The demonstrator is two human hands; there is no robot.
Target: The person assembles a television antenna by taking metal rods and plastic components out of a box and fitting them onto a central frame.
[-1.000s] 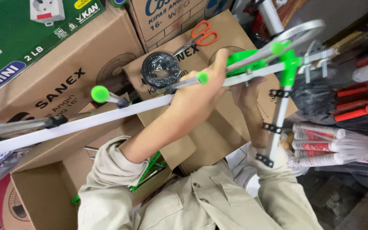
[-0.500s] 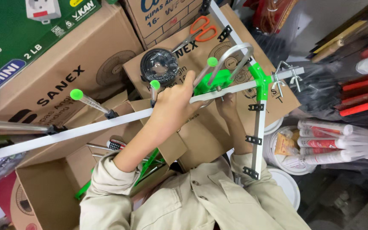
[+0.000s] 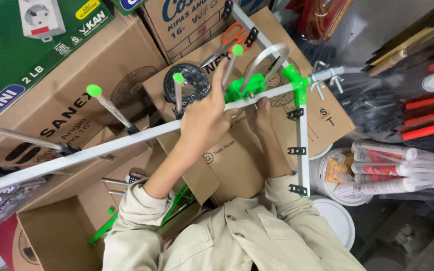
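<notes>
Antenna bar (image 3: 126, 142), long and white, is held up over a pile of brown boxes (image 3: 71, 85), and both hands grip it near its green end. The left hand (image 3: 204, 118) is closed around the bar, with one finger pointing up past the green clamp (image 3: 244, 86). The right hand (image 3: 263, 113) is just beside it, fingers curled up under the bar below that clamp; how tight they squeeze is hidden.

Most of the bar sticks out far to the left of the grip. That long side could feel heavy, so it might tip down and knock the boxes. Thin metal rods with green tips (image 3: 94, 91) poke up near the left hand and could bend or jab a finger. Above the grip lie orange scissors (image 3: 233, 39) and a black tape roll (image 3: 193, 83); a swing could push them off.
</notes>
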